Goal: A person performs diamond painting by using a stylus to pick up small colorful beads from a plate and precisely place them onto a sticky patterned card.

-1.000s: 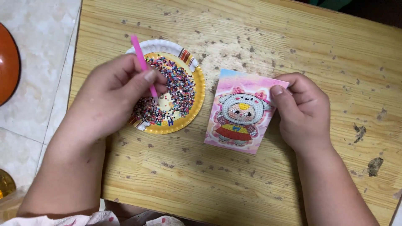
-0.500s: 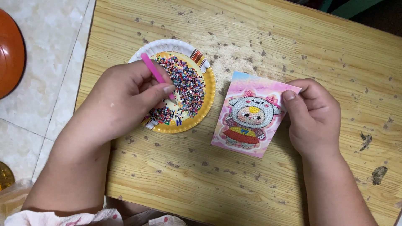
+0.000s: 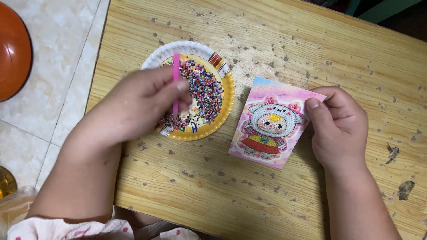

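Observation:
My left hand [image 3: 138, 104] grips a thin pink pen [image 3: 176, 84], held nearly upright, its tip down among the small multicoloured beads [image 3: 205, 91] heaped in a yellow paper plate [image 3: 227, 95]. The hand is blurred and covers the plate's left part. My right hand [image 3: 340, 129] pinches the right edge of a pink picture card [image 3: 272, 122] that shows a bead-covered cartoon figure in a red skirt. The card lies flat on the wooden table [image 3: 289, 49], just right of the plate.
The table top is worn, with many dark specks and chips. Its left edge borders a pale tiled floor [image 3: 58, 53], where an orange round object [image 3: 13, 49] lies at the far left. Pink patterned cloth [image 3: 66, 229] shows at the bottom left.
The pink pen has swung from a slant to nearly upright in my left hand, its tip still in the beads. The view has shifted slightly. My right hand keeps its hold on the card.

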